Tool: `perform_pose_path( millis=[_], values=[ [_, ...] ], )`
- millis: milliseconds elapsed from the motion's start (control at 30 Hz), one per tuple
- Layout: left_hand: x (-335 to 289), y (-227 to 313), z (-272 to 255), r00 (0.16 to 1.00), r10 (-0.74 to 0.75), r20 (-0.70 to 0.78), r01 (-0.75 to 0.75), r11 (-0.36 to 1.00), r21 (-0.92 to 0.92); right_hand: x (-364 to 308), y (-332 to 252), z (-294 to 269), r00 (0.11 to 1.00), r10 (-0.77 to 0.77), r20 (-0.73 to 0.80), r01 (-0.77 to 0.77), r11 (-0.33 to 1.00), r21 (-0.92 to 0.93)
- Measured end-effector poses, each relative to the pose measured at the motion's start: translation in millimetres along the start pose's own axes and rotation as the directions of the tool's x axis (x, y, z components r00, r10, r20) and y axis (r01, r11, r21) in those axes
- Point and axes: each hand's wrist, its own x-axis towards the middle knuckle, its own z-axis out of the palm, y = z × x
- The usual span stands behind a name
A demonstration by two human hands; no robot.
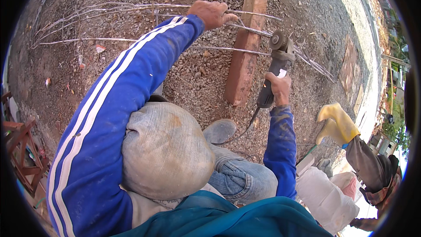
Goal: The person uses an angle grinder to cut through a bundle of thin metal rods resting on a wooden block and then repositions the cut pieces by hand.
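Observation:
A long cage of thin steel reinforcing bars lies across a reddish wooden beam on the ground. My left hand is closed around one of its upper bars, just left of the beam. In my right hand is a dark angle grinder, gripped by its body with the head pointing away from me. Its round disc is close to the bar ends right of the beam; whether they touch I cannot tell. The grinder's cord runs back toward my boot.
Gravel covers the ground. At right, another person's yellow boots stand close by, near pale sacks. A flat board lies beyond the bar ends. A reddish-brown frame stands at far left.

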Motion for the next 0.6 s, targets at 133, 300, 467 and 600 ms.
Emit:
perform_pose_path(
  millis=[133, 300, 467, 600],
  values=[
    [-3, -1, -2, 1.0, -0.011, 0.013, 0.01, 1.0, 0.014, -10, -17, -2, 0.997, 0.016, 0.077, -0.018, 1.0, 0.025],
    [-1, -1, 1, 1.0, 0.004, -0.003, -0.004, 0.999, 0.038, -13, -21, -3, 0.997, 0.034, 0.074, -0.038, 0.998, 0.048],
    [0, -1, 1, 1.0, 0.011, -0.003, -0.011, 0.999, 0.03, -11, -19, -3, 0.996, 0.05, 0.069, -0.055, 0.995, 0.082],
    [0, 0, -1, 1.0, -0.006, 0.013, 0.005, 0.999, 0.037, -7, -18, -3, 0.994, 0.065, 0.09, -0.072, 0.994, 0.079]
  ],
)
